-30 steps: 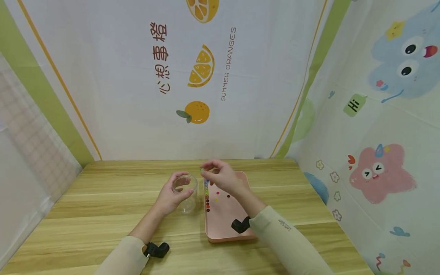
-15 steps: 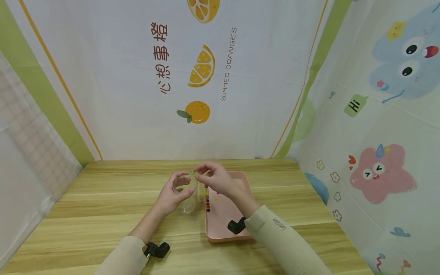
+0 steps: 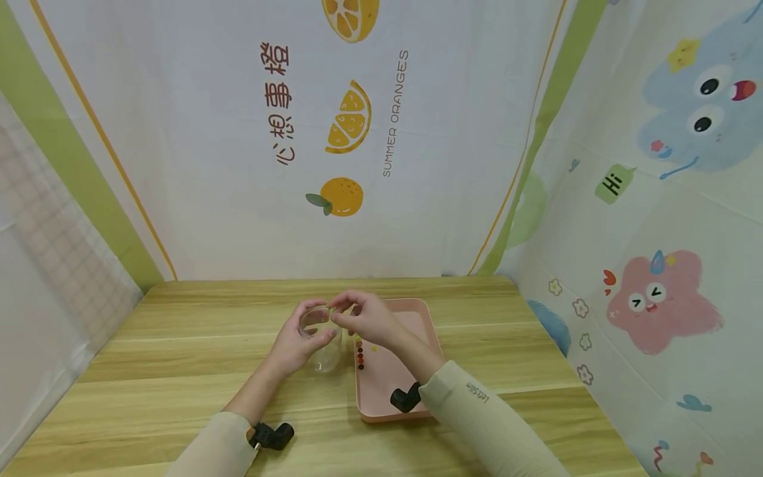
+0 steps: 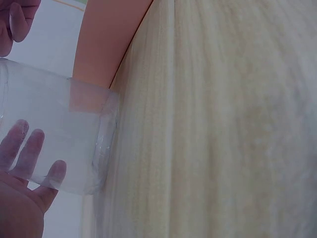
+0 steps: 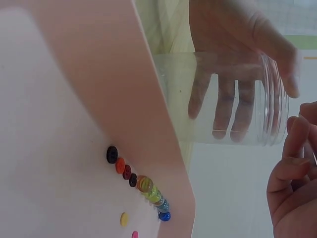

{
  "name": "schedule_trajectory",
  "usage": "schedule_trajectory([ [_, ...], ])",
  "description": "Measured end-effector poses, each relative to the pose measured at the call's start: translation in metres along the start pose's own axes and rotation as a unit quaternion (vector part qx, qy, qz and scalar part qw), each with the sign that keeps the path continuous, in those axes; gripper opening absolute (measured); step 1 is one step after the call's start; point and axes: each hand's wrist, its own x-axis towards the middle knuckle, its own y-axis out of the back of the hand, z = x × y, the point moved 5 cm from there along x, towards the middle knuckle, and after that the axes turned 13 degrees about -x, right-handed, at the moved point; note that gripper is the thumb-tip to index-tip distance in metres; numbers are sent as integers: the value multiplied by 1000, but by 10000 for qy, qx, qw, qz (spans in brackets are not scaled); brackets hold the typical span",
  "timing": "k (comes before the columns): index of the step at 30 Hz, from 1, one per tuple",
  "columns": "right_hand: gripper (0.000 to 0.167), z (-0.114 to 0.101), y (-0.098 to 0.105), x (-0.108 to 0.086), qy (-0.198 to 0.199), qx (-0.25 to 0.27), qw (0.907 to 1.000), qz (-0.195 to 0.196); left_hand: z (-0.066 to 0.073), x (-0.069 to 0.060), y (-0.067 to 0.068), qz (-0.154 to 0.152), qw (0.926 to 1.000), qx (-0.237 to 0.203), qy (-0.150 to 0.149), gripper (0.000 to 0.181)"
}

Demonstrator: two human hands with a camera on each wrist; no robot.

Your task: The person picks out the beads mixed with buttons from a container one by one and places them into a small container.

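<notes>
A clear, wide-mouthed jar (image 3: 322, 358) stands on the table, left of a pink tray (image 3: 393, 391). My left hand (image 3: 293, 343) grips it near the rim, fingers behind and thumb in front; in the right wrist view the jar (image 5: 198, 99) looks see-through and empty. At the mouth's right edge, my right hand (image 3: 368, 321) pinches a small, light greenish thing between thumb and fingertips. Buttons and beads lie in a row along the tray's left wall, among them a black button (image 5: 112, 154), an orange button (image 5: 120, 165) and a blue bead (image 5: 165, 216).
Loose in the tray lie a yellow button (image 5: 124, 219) and a pink button (image 5: 134, 234). A wood-grain table (image 3: 149, 371) carries everything. Printed cloth (image 3: 226, 199) hangs behind it, with more cloth at both sides.
My right hand has moved left and slightly down, from above the tray's far left corner to the jar's mouth. The left hand and the jar have stayed in place.
</notes>
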Motion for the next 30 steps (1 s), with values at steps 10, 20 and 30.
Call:
schedule_trajectory([
  [10,21,2,-3,-1,-83,-65,9999,-18,-1,-1,0,-13,10000,-4,-47,63],
  [20,28,9,9,-4,-128,3,9998,127,0,0,-1,-20,9999,-29,-131,64],
  [30,22,32,23,-10,-377,98,9988,291,0,-1,0,21,9999,-77,-112,63],
])
